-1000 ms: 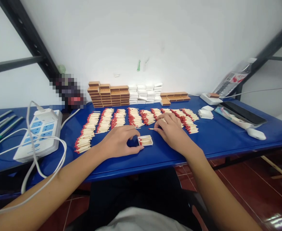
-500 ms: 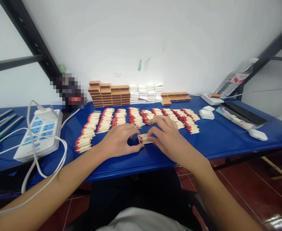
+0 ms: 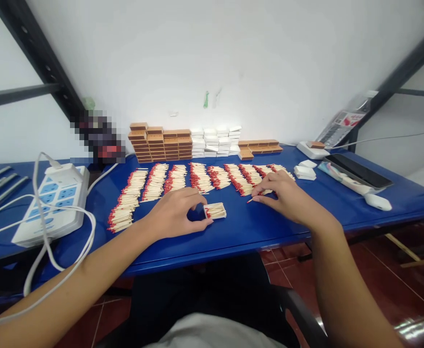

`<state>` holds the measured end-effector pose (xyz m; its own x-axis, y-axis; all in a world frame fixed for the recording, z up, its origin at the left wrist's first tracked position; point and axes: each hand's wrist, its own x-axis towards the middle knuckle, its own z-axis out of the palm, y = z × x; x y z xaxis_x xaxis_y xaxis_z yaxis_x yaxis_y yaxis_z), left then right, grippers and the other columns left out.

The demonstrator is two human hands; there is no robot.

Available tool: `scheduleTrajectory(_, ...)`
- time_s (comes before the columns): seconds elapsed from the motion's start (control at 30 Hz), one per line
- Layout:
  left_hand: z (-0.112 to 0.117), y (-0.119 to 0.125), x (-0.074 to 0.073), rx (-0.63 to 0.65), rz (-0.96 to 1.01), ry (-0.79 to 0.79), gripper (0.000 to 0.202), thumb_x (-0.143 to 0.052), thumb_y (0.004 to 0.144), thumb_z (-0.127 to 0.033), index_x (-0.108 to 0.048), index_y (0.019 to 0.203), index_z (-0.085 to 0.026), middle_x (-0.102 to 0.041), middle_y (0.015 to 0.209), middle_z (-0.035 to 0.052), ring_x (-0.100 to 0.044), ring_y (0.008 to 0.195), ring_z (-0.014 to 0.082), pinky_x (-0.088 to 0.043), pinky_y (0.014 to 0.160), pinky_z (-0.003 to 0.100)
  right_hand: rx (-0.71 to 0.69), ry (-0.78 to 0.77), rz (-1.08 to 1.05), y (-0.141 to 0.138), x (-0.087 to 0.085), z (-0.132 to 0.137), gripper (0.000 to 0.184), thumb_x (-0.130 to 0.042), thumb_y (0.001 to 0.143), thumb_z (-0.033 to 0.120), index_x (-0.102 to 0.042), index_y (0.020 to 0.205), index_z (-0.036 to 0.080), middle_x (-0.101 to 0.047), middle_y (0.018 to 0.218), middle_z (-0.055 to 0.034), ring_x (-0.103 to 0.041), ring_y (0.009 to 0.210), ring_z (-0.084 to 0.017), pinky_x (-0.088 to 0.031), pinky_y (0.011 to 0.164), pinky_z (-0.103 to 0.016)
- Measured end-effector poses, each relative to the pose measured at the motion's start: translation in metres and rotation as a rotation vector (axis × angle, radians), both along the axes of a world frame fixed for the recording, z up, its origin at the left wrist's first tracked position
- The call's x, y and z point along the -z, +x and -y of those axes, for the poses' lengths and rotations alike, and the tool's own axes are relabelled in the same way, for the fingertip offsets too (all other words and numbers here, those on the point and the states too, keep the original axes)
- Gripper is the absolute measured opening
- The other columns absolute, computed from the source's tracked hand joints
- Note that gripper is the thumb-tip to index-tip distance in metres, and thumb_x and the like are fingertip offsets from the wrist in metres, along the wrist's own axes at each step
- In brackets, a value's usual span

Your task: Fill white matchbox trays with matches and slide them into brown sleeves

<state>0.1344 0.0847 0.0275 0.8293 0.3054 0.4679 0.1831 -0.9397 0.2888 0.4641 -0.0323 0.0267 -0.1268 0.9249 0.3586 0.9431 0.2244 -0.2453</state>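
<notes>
Red-tipped matches (image 3: 215, 211) in a white tray (image 3: 225, 212)

The tray sits on the blue counter (image 3: 246, 234), partly filled. At its nine o'clock, the left hand (image 3: 179, 212) has its grip around that end, thumb and fingers holding it. Near three o'clock, well apart from the tray, the right hand (image 3: 286, 198) has its grip pinched on a single match (image 3: 250, 199). Loose rows (image 3: 155, 182) fan from ten to two o'clock; brown matchboxes (image 3: 161, 145) are stacked at eleven, white boxes (image 3: 216, 142) at twelve.
</notes>
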Motion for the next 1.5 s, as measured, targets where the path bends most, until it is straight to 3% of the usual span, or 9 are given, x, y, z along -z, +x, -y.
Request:
scheduleTrajectory(0.13, -0.0009, -0.0002, 0.0001, 0.007, 0.0, -0.006, 0.021, -0.078, 0.093, -0.041, -0.072, 0.099, -0.022, -0.065, 0.081, -0.0005, -0.062, 0.073, 0.0166, -0.044, 0.064, 0.029, -0.001, 0.003, -0.009, -0.0035, 0.0033, -0.0071, 0.031, -0.057, 0.106, 0.045, -0.074, 0.089, 0.026, -0.07, 0.093, -0.0076, -0.064, 0.096, -0.029, -0.039, 0.114, -0.061)
scheduleTrajectory(0.47, -0.0002, 0.0, -0.0012, 0.0, -0.017, -0.01, 0.021, -0.076, 0.093, -0.042, -0.072, 0.099, -0.022, -0.067, 0.082, 0.0002, -0.064, 0.073, 0.0172, -0.045, 0.064, 0.029, -0.01, 0.063, -0.001, -0.0033, 0.0025, -0.0069, 0.029, -0.061, 0.105, 0.046, -0.081, 0.096, 0.027, -0.07, 0.095, -0.01, -0.061, 0.095, -0.031, -0.045, 0.105, -0.059)
scheduleTrajectory(1.13, -0.0009, -0.0002, -0.0009, 0.003, -0.021, -0.008, 0.021, -0.078, 0.092, -0.041, -0.072, 0.099, -0.022, -0.066, 0.082, 0.0, -0.063, 0.073, 0.017, -0.045, 0.064, 0.029, -0.025, -0.006, -0.029, -0.0053, 0.0024, -0.006, 0.022, -0.062, 0.103, 0.037, -0.073, 0.088, 0.027, -0.071, 0.094, -0.0065, -0.066, 0.101, -0.03, -0.031, 0.124, -0.066)
scheduleTrajectory(1.27, -0.0008, -0.0003, -0.001, 0.001, -0.025, -0.005, 0.022, -0.078, 0.093, -0.042, -0.072, 0.098, -0.022, -0.067, 0.082, 0.0001, -0.063, 0.073, 0.0169, -0.045, 0.064, 0.029, -0.033, -0.026, -0.046, -0.0073, 0.0014, -0.0048, 0.021, -0.061, 0.104, 0.036, -0.069, 0.088, 0.026, -0.071, 0.096, -0.0065, -0.064, 0.103, -0.03, -0.028, 0.125, -0.065)
scheduleTrajectory(1.4, -0.0006, -0.0005, -0.001, 0.006, -0.016, -0.009, 0.022, -0.078, 0.093, -0.042, -0.072, 0.098, -0.021, -0.066, 0.082, -0.0002, -0.062, 0.073, 0.0167, -0.045, 0.064, 0.029, -0.044, -0.045, -0.038, -0.0104, -0.0015, -0.0028, 0.021, -0.06, 0.105, 0.035, -0.07, 0.089, 0.026, -0.071, 0.096, -0.0068, -0.063, 0.101, -0.029, -0.034, 0.12, -0.064)
scheduleTrajectory(1.5, -0.0006, -0.0006, -0.0009, 0.007, -0.019, -0.013, 0.022, -0.078, 0.093, -0.042, -0.072, 0.098, -0.021, -0.065, 0.081, -0.0004, -0.062, 0.073, 0.0168, -0.044, 0.064, 0.029, -0.046, -0.044, -0.038, -0.0113, -0.0024, -0.0022, 0.021, -0.061, 0.104, 0.036, -0.071, 0.088, 0.026, -0.071, 0.095, -0.0061, -0.064, 0.1, -0.029, -0.03, 0.122, -0.064)
